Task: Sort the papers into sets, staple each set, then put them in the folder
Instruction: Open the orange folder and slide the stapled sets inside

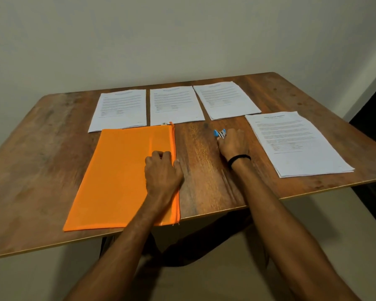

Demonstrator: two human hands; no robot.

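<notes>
An orange zip folder (pixel 117 177) lies flat at the table's front left. My left hand (pixel 162 172) rests on its right edge with curled fingers pressing down on the zip side. A small blue stapler (pixel 220 133) sits on the wood at the table's middle, and my right hand (pixel 233 145) holds it by its near end. Three printed paper sets lie in a row at the back: left (pixel 121 108), middle (pixel 175 105), right (pixel 226 99). A thicker paper stack (pixel 295 142) lies to the right of my right hand.
The wooden table (pixel 41 148) stands against a plain wall. Its front edge runs just below the folder. Bare wood shows at the far left and between the folder and the stapler. A dark gap opens at the right beyond the table.
</notes>
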